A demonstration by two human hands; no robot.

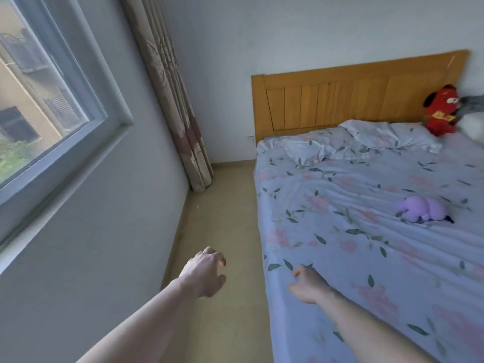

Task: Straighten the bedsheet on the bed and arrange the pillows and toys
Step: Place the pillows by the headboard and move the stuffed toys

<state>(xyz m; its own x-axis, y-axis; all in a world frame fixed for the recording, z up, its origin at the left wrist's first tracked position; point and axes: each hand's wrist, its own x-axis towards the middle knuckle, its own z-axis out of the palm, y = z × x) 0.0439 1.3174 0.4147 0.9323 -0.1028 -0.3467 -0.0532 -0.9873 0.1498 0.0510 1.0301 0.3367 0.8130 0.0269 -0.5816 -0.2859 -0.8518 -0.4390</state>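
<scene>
Bedroom floor runs beside the bed, where the wrinkled bedsheet (366, 244) lies. Right hand (310, 285) rests at its near edge, grip unclear; left hand (205, 272) hangs loosely curled, empty. Purple toy (423, 208) lies well beyond, pillows (366, 138) by the headboard (340, 100).

Bare floor (222, 205) between wall (117, 231) and bed (267, 297); curtain (183, 127) blocks corner.

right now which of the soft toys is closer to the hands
The purple toy, lying alone mid-bed on the floral sheet. The red toy sits far off, up against the wooden headboard.
</scene>
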